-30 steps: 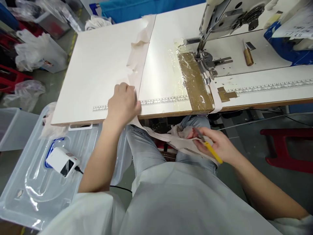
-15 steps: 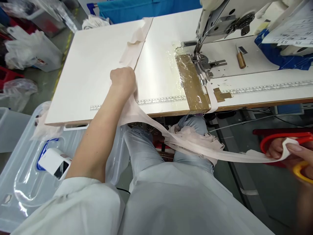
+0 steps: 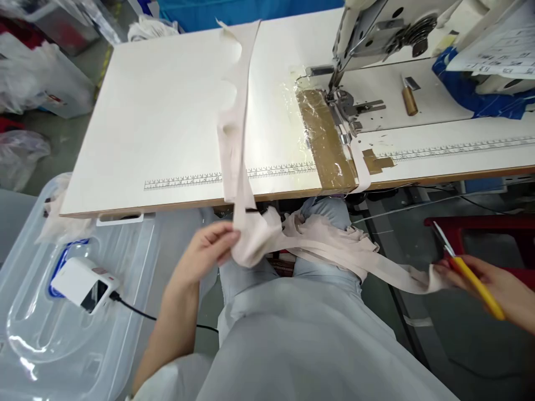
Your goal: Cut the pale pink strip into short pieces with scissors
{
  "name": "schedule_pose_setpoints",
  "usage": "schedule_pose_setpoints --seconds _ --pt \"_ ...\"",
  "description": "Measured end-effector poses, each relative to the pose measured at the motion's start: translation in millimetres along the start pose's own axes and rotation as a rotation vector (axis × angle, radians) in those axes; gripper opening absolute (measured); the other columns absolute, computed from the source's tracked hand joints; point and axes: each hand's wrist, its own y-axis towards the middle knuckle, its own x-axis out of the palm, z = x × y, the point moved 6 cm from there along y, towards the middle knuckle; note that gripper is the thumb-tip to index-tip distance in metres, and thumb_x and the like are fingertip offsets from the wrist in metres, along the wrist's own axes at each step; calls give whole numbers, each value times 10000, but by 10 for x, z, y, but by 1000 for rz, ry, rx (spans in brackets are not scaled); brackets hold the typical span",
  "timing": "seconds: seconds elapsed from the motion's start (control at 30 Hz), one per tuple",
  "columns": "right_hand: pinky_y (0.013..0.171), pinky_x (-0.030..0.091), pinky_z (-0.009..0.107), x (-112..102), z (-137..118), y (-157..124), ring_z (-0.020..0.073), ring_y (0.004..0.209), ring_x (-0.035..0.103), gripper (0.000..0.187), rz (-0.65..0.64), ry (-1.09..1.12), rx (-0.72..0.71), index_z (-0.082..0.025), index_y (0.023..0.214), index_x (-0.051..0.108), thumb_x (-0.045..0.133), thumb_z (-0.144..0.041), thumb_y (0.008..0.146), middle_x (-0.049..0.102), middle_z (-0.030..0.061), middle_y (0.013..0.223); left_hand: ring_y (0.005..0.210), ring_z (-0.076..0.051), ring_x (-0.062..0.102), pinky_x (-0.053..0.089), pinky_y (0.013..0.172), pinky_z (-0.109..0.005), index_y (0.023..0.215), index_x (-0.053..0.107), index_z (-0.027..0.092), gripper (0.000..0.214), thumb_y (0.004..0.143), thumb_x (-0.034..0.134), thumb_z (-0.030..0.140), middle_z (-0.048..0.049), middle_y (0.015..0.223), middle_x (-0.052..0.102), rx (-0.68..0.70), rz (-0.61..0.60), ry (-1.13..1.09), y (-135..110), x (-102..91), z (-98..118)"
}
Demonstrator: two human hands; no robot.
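A long pale pink fabric strip (image 3: 236, 122) lies over the left part of the sewing table and drops off its front edge. My left hand (image 3: 209, 253) pinches it between thumb and fingers just below that edge, above my lap. From there the cloth runs right across my thighs, partly bunched, to my right hand (image 3: 485, 281). That hand grips the far end of the strip together with a pair of scissors (image 3: 478, 287), whose yellow handle points toward me and whose blades point away. Part of the right fingers is hidden by the scissors.
A sewing machine (image 3: 368, 39) stands on the white table (image 3: 167, 111), with a wooden-handled tool (image 3: 409, 100) beside it. Below left, a clear plastic box (image 3: 54, 340) carries a white device (image 3: 86, 284) with a black cable. A red stool-like frame (image 3: 489, 225) is at the right.
My left hand has come off the table toward me, drawing the strip over the edge. The right hand has moved slightly left and down, and the scissors have turned so their blades show.
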Motion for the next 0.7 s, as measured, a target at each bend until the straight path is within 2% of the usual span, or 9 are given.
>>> schedule_pose_setpoints --seconds 0.1,0.17,0.27,0.33,0.43,0.5,0.6,0.7 --pt "684 484 468 269 -301 41 374 807 660 688 -21 -25 52 -268 790 573 713 -880 511 691 170 880 388 -83 403 322 429 -208 880 670 166 313 820 706 470 32 462 530 -122 -65 1 -113 250 -427" --pt "703 476 442 550 -696 35 335 787 627 711 -125 -7 -83 -243 831 549 638 -911 601 656 144 861 426 -119 509 373 442 -216 891 632 169 338 820 686 495 0 510 604 -138 -89 -93 -134 437 -580" --pt "647 428 339 1081 -1377 -115 220 687 510 610 -556 106 -413 -213 817 497 468 -820 879 532 51 747 644 -205 696 485 505 -244 998 591 186 391 858 654 545 -48 719 705 -124 -124 -183 -185 669 -650" --pt "611 376 293 1318 -1721 -215 176 655 433 573 -775 121 -546 -207 782 423 425 -754 950 460 12 727 646 -223 715 503 500 -257 1029 574 198 431 873 635 595 -33 713 696 -131 -111 -200 -232 746 -655" --pt "576 304 261 1512 -2068 -251 145 633 359 569 -948 33 -656 -202 765 373 441 -735 949 385 -20 708 518 -209 676 481 459 -255 931 578 196 473 854 633 659 1 563 637 -147 -25 -217 -271 749 -661" --pt "563 282 254 1585 -2214 -230 137 625 348 573 -1021 -47 -691 -198 758 371 454 -738 933 376 -27 695 539 -210 683 484 461 -250 875 599 184 487 824 667 664 -17 561 652 -141 19 -233 -268 727 -664" --pt "543 271 252 1654 -2356 -167 134 609 352 593 -1061 -170 -726 -198 745 378 441 -765 903 384 -28 674 656 -229 724 537 526 -259 878 648 161 491 788 723 638 -66 659 714 -145 51 -270 -246 701 -677" --pt "539 274 256 1696 -2454 -126 134 600 355 598 -1062 -228 -777 -200 738 383 396 -779 886 385 -28 671 691 -229 734 580 606 -281 903 673 143 500 776 746 621 -87 711 738 -175 59 -301 -237 688 -697"
